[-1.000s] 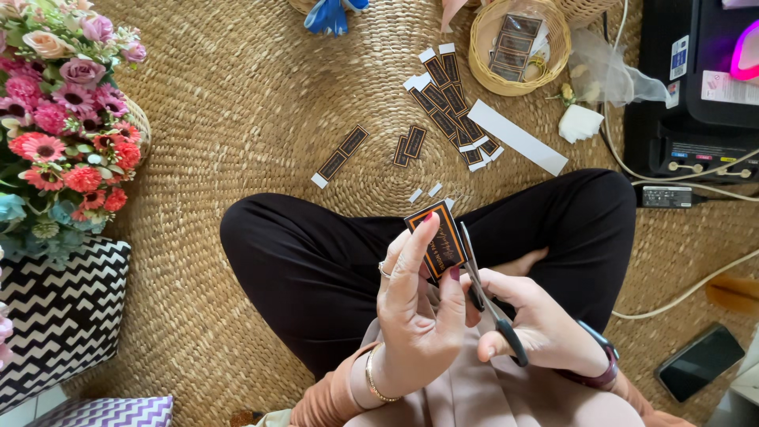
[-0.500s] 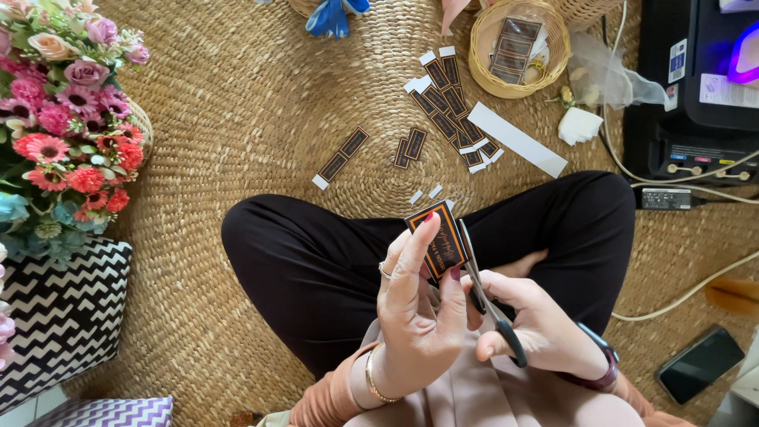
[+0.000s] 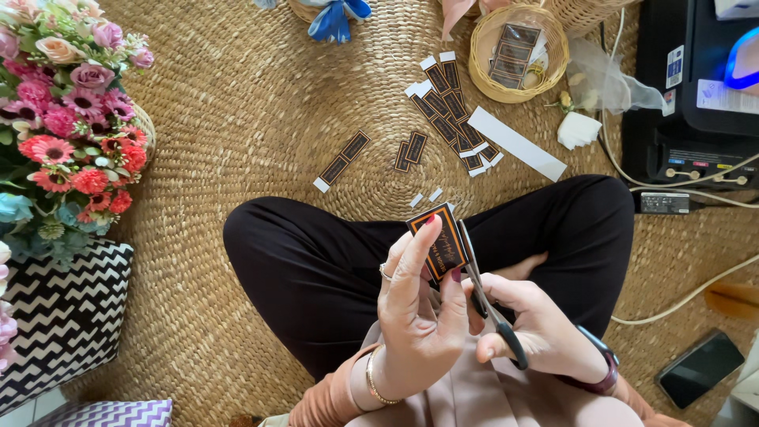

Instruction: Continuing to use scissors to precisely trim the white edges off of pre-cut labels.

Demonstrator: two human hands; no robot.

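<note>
My left hand [image 3: 415, 316] pinches a small dark paper label with an orange border [image 3: 441, 243], held upright above my lap. In my right hand [image 3: 538, 332] are black-handled scissors [image 3: 484, 296], whose blades lie along the label's right edge. Both hands hover over my crossed legs in black trousers [image 3: 316, 277]. On the woven straw mat [image 3: 237, 119] ahead lie several cut label strips [image 3: 451, 111], two more strips [image 3: 341, 160] to the left, a long white paper strip [image 3: 518, 144] and small white offcuts [image 3: 425, 197].
A round wicker basket [image 3: 482, 67] holding labels stands at the back. A flower arrangement [image 3: 63, 134] sits at left above a black-and-white zigzag box [image 3: 55, 324]. A black printer [image 3: 696, 103] with cables [image 3: 696, 289] is at right; a dark phone [image 3: 700, 368] lies at lower right.
</note>
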